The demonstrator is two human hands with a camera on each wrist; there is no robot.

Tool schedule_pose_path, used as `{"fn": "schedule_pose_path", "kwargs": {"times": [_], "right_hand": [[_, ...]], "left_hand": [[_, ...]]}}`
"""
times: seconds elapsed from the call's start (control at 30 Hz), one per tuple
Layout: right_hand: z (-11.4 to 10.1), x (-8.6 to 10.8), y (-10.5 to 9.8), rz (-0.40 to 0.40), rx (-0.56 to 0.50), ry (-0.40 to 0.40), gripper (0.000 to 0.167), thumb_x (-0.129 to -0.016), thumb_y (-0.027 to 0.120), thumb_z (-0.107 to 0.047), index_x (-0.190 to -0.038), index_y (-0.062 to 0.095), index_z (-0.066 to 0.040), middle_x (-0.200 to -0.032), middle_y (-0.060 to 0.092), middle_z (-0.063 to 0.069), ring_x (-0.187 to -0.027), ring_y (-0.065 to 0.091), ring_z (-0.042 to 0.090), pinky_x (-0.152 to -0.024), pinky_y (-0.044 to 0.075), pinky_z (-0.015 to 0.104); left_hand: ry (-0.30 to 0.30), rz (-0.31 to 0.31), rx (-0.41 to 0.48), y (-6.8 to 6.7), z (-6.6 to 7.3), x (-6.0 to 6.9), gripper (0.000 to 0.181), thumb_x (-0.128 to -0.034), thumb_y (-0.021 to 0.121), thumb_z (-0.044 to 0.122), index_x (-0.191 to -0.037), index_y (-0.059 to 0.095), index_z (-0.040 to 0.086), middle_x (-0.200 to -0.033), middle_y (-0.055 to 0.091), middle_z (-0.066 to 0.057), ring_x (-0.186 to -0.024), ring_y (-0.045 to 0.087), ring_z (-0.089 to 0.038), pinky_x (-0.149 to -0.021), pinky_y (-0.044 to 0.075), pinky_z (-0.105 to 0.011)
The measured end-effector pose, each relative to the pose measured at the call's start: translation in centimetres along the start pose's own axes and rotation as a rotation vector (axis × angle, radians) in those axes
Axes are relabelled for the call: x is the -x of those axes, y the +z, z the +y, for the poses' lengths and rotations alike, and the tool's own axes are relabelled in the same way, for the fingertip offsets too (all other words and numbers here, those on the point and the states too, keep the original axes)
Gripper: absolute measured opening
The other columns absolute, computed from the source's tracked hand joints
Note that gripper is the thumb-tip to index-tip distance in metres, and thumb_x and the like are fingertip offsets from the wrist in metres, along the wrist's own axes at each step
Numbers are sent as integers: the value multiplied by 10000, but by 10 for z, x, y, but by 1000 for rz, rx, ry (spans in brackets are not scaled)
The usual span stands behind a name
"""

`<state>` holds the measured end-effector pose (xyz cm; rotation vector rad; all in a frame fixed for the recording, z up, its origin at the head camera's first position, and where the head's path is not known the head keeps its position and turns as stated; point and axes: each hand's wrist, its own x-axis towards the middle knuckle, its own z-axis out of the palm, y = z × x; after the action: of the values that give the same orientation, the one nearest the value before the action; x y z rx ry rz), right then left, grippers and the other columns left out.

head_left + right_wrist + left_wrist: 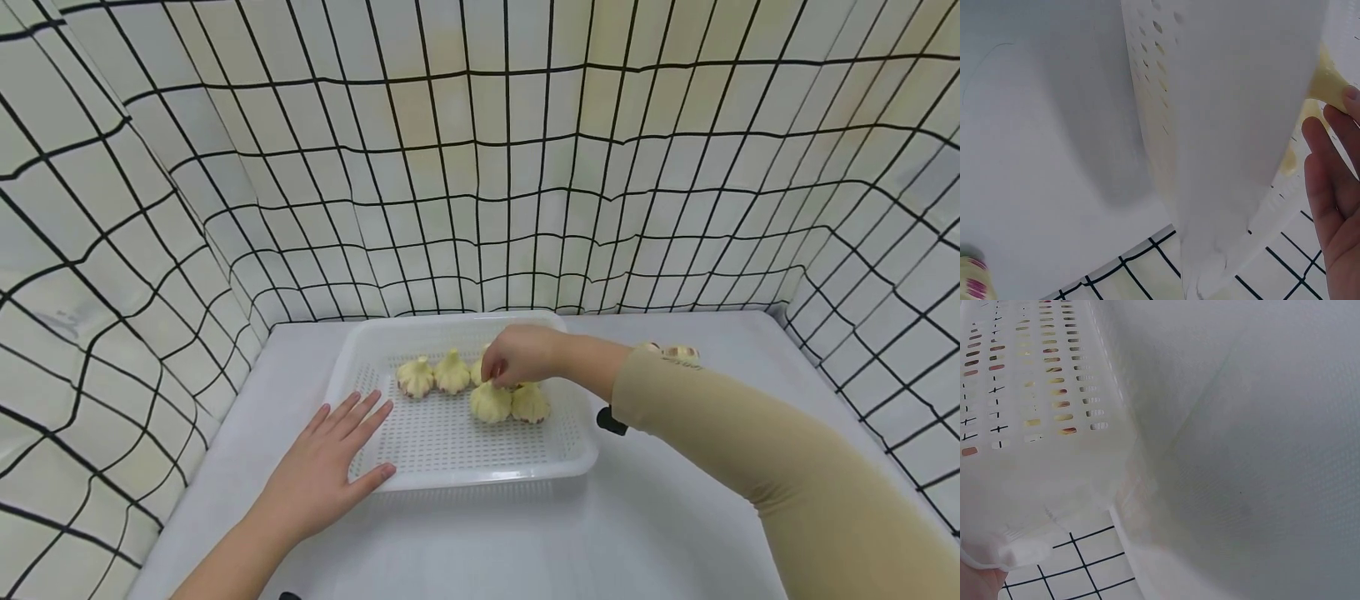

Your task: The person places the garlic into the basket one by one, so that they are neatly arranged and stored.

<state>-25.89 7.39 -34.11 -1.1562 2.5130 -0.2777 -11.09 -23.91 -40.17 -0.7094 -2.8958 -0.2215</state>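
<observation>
The right hand pinches a plump, ribbed, pale-yellow garlic bulb by its top in a white perforated basket near the far edge of the surface; the left hand lies splayed at the basket's left side.

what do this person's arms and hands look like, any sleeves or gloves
The right arm wears a long beige sleeve with a small dark marking, unreadable, near the cuff; a black piece shows beside it. The left forearm is bare where visible. Neither the left grip nor right grip wears a glove.
</observation>
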Motion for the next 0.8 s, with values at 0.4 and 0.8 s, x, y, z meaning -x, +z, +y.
{"fn": "schedule_pose_path", "kwargs": {"times": [0.4, 0.8], "right_hand": [[-1, -4, 10, -29, 91, 40, 135, -928, 706, -221, -1049, 765, -220, -1004, 715, -116, -947, 629, 48, -837, 510, 241], [0, -5, 6, -21, 75, 34, 276, -925, 712, -264, -1199, 722, -232, -1082, 696, -97, -955, 625, 77, -825, 513, 261]], "left_hand": [[3, -2, -16, 0, 1, -1, 789, -912, 591, 606, -1555, 355, 213, -1609, 304, -43, -1473, 253, -341, -1172, 194, -575], [-9, -6, -2, 0, 1, -1, 791, -910, 598, 603, -1553, 359, 208, -1610, 302, -43, -1478, 241, -339, -1174, 185, -578]]}}
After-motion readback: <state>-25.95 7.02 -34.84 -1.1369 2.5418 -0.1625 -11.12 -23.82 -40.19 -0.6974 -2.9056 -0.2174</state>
